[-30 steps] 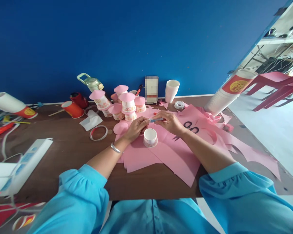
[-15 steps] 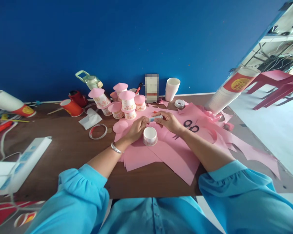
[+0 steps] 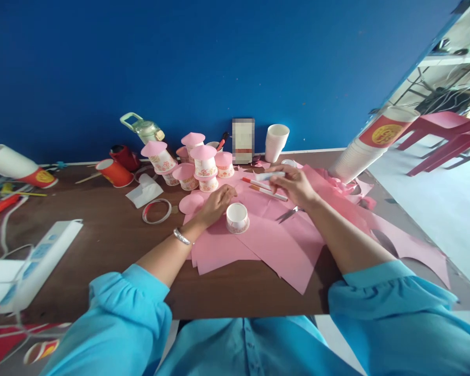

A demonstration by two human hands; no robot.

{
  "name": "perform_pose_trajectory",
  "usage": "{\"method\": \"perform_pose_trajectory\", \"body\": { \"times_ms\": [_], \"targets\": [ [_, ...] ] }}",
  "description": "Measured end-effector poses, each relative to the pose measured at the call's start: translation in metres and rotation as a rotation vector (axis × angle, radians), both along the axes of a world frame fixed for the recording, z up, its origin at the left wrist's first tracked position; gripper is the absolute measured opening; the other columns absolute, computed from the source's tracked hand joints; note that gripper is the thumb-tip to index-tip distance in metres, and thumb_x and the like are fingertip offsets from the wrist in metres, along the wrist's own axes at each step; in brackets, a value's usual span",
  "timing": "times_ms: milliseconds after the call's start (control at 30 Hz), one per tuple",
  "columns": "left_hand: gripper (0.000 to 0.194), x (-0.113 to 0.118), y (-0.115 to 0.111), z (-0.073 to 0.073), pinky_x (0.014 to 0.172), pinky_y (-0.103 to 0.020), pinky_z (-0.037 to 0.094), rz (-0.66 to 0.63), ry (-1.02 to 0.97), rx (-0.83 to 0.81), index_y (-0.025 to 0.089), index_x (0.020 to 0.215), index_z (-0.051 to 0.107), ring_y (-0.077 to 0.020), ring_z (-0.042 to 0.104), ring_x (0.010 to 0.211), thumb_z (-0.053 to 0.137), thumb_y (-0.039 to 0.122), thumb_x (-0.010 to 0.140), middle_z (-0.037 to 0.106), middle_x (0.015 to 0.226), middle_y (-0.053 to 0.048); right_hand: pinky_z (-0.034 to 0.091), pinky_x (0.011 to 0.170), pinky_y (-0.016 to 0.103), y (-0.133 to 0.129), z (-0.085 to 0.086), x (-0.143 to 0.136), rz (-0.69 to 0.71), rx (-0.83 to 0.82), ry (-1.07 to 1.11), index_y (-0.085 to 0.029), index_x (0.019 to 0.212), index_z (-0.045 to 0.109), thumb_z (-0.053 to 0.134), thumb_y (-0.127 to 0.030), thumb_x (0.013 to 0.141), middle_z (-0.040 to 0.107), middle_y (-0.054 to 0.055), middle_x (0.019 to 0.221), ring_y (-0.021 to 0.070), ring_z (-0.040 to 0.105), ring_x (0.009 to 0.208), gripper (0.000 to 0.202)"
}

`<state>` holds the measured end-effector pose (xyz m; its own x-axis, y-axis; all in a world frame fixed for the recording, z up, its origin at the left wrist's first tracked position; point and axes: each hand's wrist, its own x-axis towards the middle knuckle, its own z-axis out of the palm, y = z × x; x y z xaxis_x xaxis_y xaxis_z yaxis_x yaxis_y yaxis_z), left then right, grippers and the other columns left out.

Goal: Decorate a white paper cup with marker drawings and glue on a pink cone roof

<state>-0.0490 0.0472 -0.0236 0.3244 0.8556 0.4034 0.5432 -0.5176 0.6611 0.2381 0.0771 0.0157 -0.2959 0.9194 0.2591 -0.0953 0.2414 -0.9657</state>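
Pinched between the fingertips of my right hand (image 3: 294, 186) is a small white tube (image 3: 262, 176), blurred by motion. My left hand (image 3: 218, 206) hovers over the pink paper (image 3: 227, 249) with its fingers curled together; whatever they hold, if anything, is hidden. Just right of it, a short white paper cup piece with a patterned rim (image 3: 237, 222) stands on the paper. Two marker pens, one red and white (image 3: 255, 183) and one orange and white (image 3: 268, 193), lie below the tube. Scissors (image 3: 288, 214) rest under my right wrist, their handles mostly covered.
Several cup towers with pink cone roofs (image 3: 203, 161) stand at the back. A tape roll (image 3: 157, 211) and a tissue (image 3: 144, 190) lie left. Stacked white cups (image 3: 276, 142) stand by the wall; a tall cup stack (image 3: 372, 143) leans right. A power strip (image 3: 49, 261) lies far left.
My hands have moved apart. The right one has carried the white tube to the right, uncovering the pens, while the left has drawn slightly left.
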Motion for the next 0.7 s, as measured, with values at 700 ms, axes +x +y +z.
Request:
{"method": "perform_pose_trajectory", "body": {
  "times_ms": [700],
  "targets": [
    [0.044,0.013,0.000,0.003,0.075,-0.032,0.060,-0.015,-0.445,-0.158,0.018,0.103,0.078,-0.0189,0.072,0.084,0.082,0.058,0.086,0.081,0.098,-0.009,0.060,0.066,0.034,-0.016,-0.023,-0.041,0.068,-0.107,-0.096,-0.017,0.111,0.073,0.092,-0.067,0.075,0.077,0.003,0.080,0.0167,0.070,0.067,0.064]
  ]
}}
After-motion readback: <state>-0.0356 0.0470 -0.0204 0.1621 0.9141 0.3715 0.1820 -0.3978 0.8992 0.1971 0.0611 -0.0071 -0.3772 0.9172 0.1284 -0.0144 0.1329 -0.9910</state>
